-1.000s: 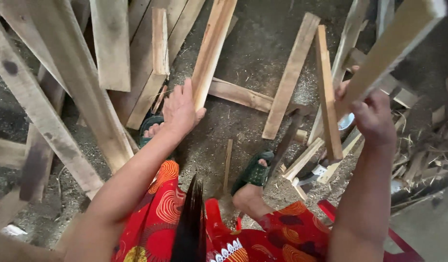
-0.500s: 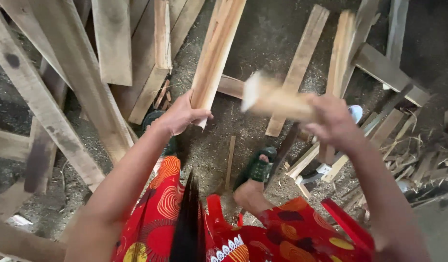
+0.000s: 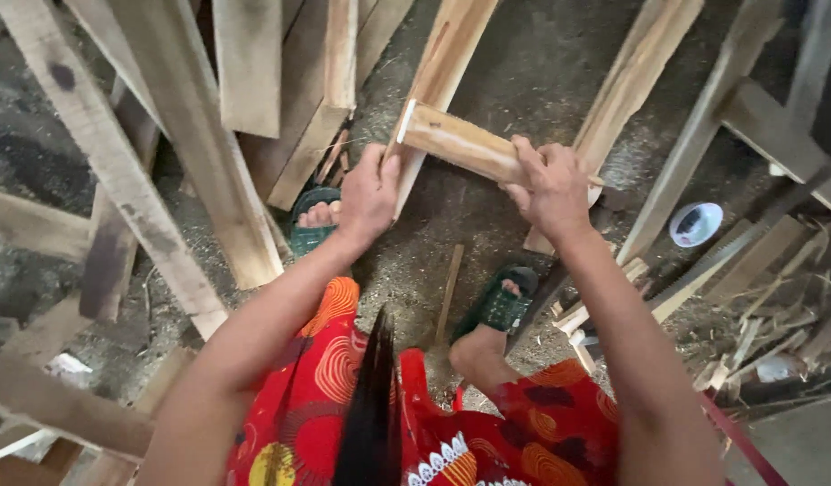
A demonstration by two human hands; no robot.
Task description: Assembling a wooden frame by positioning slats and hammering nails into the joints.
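My right hand [image 3: 548, 187] grips a short pale wooden piece [image 3: 458, 141] and holds it across, its cut end pointing left. My left hand [image 3: 368, 193] holds the lower end of a long wooden plank [image 3: 444, 67] that leans up and away from me. The short piece's end sits against that plank just above my left thumb. Below the hands my feet wear green sandals [image 3: 503, 304] on a sawdust-covered floor. A red patterned garment [image 3: 487, 432] covers my lap, and a dark strand of hair [image 3: 372, 414] hangs in front of it.
Many long planks [image 3: 195, 135] lean and lie about on the left and at the top. More slats [image 3: 631, 81] and offcuts pile up on the right. A small round white dish [image 3: 696, 223] lies on the ground at the right. A thin stick [image 3: 449, 290] lies between my feet.
My right hand has swung the short wooden piece from high on the right down and leftward to the plank. My left hand stays on the plank's lower end, now closed round it.
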